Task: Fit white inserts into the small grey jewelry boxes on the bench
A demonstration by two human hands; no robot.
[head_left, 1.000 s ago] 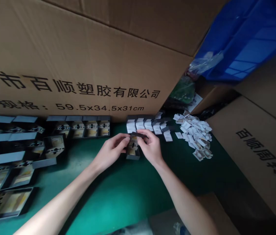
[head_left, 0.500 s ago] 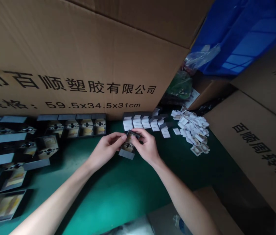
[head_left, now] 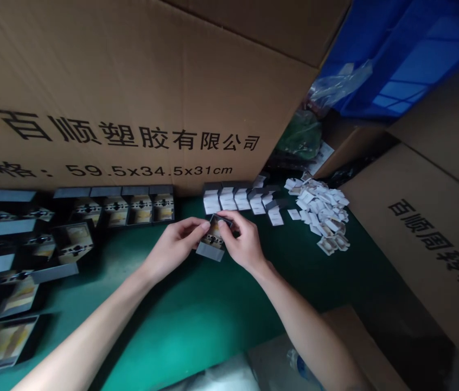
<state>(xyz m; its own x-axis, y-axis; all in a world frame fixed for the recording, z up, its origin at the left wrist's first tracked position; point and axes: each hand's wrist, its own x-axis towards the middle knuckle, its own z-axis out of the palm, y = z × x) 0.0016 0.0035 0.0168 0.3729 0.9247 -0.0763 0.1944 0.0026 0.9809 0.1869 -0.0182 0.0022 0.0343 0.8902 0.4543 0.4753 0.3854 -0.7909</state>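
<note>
Both hands meet over the green table mat [head_left: 197, 320] and hold one small dark open box [head_left: 212, 242] with a pale insert inside. My left hand [head_left: 174, 247] pinches its left side with thumb and fingers. My right hand [head_left: 242, 241] grips its right side and top edge, fingers curled over the rim. The box's grey flap hangs toward me. Much of the box is hidden by my fingers.
Rows of similar open dark boxes [head_left: 127, 206] lie at the left. Small white-topped boxes [head_left: 233, 198] and a heap of white cards [head_left: 323, 212] sit behind my hands. A large printed carton [head_left: 132, 92] stands behind, another carton [head_left: 428, 228] at right, a blue crate [head_left: 408, 54] above.
My hands have turned the small box slightly, its grey flap now tilted more toward me. The view has drifted a little; the hands stay together at the same spot.
</note>
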